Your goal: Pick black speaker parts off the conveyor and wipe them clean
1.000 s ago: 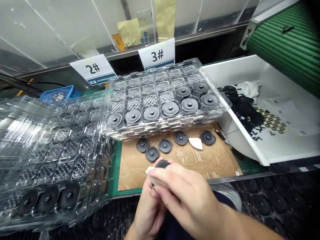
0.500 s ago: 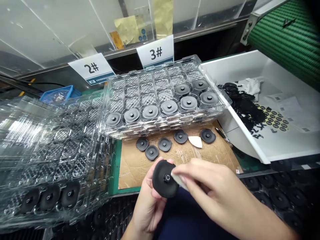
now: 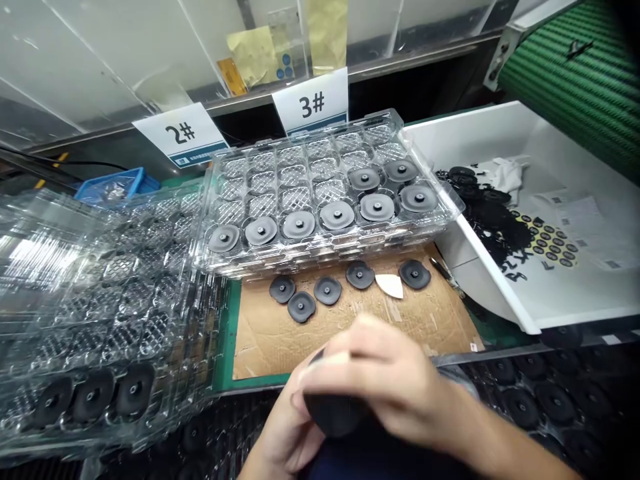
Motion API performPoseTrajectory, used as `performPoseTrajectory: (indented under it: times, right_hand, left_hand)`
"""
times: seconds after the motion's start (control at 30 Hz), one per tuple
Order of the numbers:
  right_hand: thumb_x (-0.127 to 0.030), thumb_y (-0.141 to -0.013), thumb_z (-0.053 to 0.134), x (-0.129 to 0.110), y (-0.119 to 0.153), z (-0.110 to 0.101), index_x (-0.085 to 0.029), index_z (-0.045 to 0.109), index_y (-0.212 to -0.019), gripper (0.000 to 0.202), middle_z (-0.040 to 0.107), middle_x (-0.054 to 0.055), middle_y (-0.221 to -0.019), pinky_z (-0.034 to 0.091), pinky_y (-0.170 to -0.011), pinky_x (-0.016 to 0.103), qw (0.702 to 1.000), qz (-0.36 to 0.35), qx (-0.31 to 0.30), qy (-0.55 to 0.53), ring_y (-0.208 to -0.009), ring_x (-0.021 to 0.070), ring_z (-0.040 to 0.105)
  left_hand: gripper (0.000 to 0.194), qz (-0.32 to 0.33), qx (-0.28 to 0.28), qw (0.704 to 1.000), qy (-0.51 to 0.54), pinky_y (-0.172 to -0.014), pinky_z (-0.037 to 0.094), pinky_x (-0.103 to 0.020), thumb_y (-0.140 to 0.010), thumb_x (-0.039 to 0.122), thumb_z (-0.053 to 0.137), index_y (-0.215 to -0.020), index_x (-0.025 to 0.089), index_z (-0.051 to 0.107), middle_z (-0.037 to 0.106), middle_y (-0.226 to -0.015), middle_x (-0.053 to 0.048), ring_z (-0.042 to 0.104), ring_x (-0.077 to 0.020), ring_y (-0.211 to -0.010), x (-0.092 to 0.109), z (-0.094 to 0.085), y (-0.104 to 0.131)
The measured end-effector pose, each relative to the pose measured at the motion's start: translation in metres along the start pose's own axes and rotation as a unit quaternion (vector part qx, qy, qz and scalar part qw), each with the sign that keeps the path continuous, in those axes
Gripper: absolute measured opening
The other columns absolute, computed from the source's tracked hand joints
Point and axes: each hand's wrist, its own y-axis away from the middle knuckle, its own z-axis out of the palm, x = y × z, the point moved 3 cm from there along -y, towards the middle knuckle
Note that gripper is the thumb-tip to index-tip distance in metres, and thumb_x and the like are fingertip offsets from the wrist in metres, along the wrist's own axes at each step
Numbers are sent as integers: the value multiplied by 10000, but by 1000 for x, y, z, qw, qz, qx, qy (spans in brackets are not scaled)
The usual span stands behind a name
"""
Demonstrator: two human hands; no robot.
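Below the front edge of the cardboard, my left hand [image 3: 293, 423] holds a black rounded disc [image 3: 336, 412] by its left side. My right hand [image 3: 385, 380] is laid over the top of this disc, its fingers bent and blurred by motion; what is between them is hidden. Several similar dark discs [image 3: 327, 291] lie on the cardboard sheet [image 3: 270, 340], with a white pointed pad [image 3: 389, 285] among them.
A clear tray [image 3: 305, 252] partly filled with discs stands behind the cardboard. Stacked clear trays [image 3: 125, 300] are at the left. On the right are a white bin [image 3: 500, 277] with black parts, a pen-like tool [image 3: 447, 273] and a green ribbed belt [image 3: 575, 80].
My right hand has moved left and over the disc, covering its centre. The white piece seen in its fingers before is now hidden. The disc sits slightly lower and is more covered.
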Motion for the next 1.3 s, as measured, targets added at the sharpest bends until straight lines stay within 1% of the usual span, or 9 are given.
performPoseTrajectory:
  times: [0.17,0.33,0.47,0.63,0.77,0.93,1.03,1.13,1.3]
  right_hand:
    - [-216,-874,475,73,39,1,-230,646,-1003,215,644,29,-949,469,-784,278,955,279,101,2,-898,164,583]
    - [-269,-852,478,115,92,41,-183,626,-1022,242,534,95,-1038,444,-854,400,923,345,163,51,-984,227,536]
    - [-230,-883,414,102,105,52,-184,558,-1075,244,473,106,-1060,440,-837,387,903,358,228,67,-968,202,517]
    - [-186,-875,418,81,87,51,-204,626,-874,209,592,59,-943,469,-802,318,933,330,145,7,-924,180,564]
    - [-166,-864,426,74,84,53,-197,642,-881,219,615,54,-904,493,-772,313,938,331,105,-3,-886,186,589]
    - [-183,-824,529,43,72,21,-244,585,-1051,242,542,61,-1059,420,-884,355,937,317,142,37,-1012,206,512]
    - [-168,-829,543,22,54,3,-252,578,-1039,229,574,30,-899,464,-754,274,952,291,59,-67,-840,156,550]
    - [-151,-814,560,11,39,-4,-233,622,-955,174,589,12,-797,466,-722,260,944,292,-43,-146,-783,144,561]
    - [-194,-774,636,14,35,-7,-203,668,-853,85,603,0,-774,459,-684,229,909,340,-100,-221,-723,120,557]
  left_hand:
    - [567,-2,-63,995,73,-797,484,-309,-610,445,704,-1129,247,593,648,-1124,-74,619,-279,-983,4,2,3]
    - [492,-14,-68,990,123,-844,478,-355,-638,473,661,-1085,273,622,660,-1098,-48,614,-278,-1000,3,-2,3]
    - [515,-25,-102,984,141,-844,479,-360,-689,542,564,-1110,250,609,656,-1096,-57,614,-275,-999,3,-3,3]
    - [488,-10,-128,986,105,-755,505,-323,-756,561,468,-1179,328,540,616,-1140,-30,635,-260,-949,8,-3,2]
    - [634,138,-90,980,-109,-839,459,-417,-725,472,584,-1305,422,332,552,-1172,-39,624,-255,-924,15,-1,0]
    - [1031,283,-40,826,-486,-991,321,-431,-666,49,672,-1348,475,27,512,-1208,-44,467,-249,-1147,23,8,7]
    - [1107,299,-65,791,-530,-973,344,-407,-623,-7,682,-1362,431,-15,515,-1214,-66,488,-251,-1127,25,14,10]
    - [1113,291,-59,802,-519,-959,354,-383,-591,3,711,-1372,393,21,541,-1182,-69,509,-257,-1101,26,17,11]
    - [994,182,-65,868,-457,-936,365,-397,-656,207,704,-1350,392,18,535,-1120,-47,538,-254,-1046,19,16,10]
